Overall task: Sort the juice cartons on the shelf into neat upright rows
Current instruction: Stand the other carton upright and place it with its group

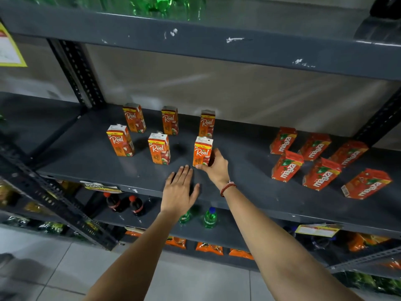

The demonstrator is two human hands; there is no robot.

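Several orange Real juice cartons stand upright in two rows on the grey shelf [91, 161]. My right hand [217, 166] grips the front right Real carton [202, 151] from its right side and base. My left hand [180, 190] lies flat on the shelf's front edge, fingers apart, holding nothing, just left of that carton. Further right, several red Maaza cartons [287, 166] sit tilted in two loose rows, the nearest one [366, 183] lying at the far right.
A grey shelf board [217, 46] runs overhead with green bottles on it. Below are cola bottles [135, 205], green bottles [210, 218] and orange packets [209, 248]. Slotted metal uprights [76, 70] flank the shelf. A tiled floor lies underneath.
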